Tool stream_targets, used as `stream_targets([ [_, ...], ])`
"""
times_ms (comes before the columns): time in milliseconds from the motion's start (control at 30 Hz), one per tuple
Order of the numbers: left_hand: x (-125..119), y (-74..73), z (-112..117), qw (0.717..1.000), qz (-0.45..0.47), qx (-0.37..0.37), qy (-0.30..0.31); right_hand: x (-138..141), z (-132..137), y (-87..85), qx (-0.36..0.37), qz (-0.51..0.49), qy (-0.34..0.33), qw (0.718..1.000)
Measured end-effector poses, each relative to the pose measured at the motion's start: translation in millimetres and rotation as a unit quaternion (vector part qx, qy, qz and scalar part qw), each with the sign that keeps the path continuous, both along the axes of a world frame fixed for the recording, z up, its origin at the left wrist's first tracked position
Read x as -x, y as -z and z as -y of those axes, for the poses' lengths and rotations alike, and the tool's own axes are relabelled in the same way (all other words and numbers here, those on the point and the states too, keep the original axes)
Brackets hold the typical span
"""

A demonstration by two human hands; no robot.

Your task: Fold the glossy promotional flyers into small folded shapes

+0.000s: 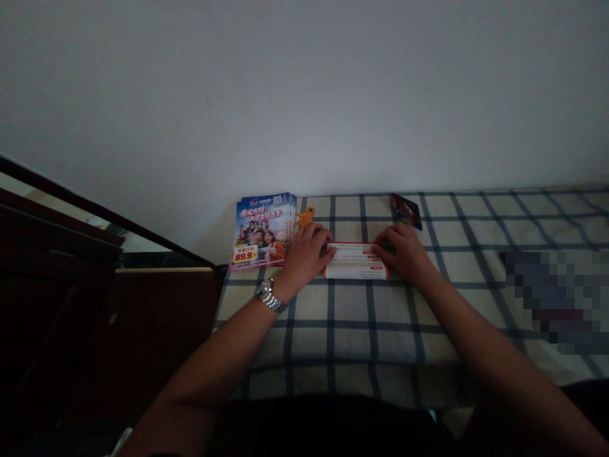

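A folded flyer (356, 261), white with red edges and red headings, lies on the checked cloth in front of me. My left hand (308, 255), with a metal watch on its wrist, grips the flyer's left end, thumb on top. At the opposite end, my right hand (404, 252) has its fingers closed on the top right corner. Just left of my left hand is a stack of colourful flyers (261, 231), its top one printed with people, a castle and "89.9". The small print on the folded flyer is too blurred to read.
Blue-and-white checked cloth (394, 324) covers the surface up to a pale wall (333, 95). An orange figure-shaped piece (305, 216) lies behind my left hand, and a dark printed card (406, 211) behind my right. A blurred-out object (556, 298) is at right. Dark furniture stands left.
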State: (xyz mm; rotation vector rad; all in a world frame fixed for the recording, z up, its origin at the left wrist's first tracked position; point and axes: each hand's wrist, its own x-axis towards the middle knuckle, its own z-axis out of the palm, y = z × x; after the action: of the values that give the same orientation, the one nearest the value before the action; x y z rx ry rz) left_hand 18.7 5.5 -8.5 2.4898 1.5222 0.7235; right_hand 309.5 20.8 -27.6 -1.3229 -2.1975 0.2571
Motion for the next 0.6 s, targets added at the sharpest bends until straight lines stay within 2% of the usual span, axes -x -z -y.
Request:
stream_targets([
  [333, -0.3, -0.5, -1.1, 0.998, 0.004, 0.004, 0.068, 1.0, 1.2, 0.5, -0.008, 0.007, 0.006, 1.0],
  [600, -0.3, -4.7, -5.7, 0.986, -0.064, -0.02, 0.152, 1.4, -0.9, 2.7, -0.012, 0.015, -0.007, 1.0],
])
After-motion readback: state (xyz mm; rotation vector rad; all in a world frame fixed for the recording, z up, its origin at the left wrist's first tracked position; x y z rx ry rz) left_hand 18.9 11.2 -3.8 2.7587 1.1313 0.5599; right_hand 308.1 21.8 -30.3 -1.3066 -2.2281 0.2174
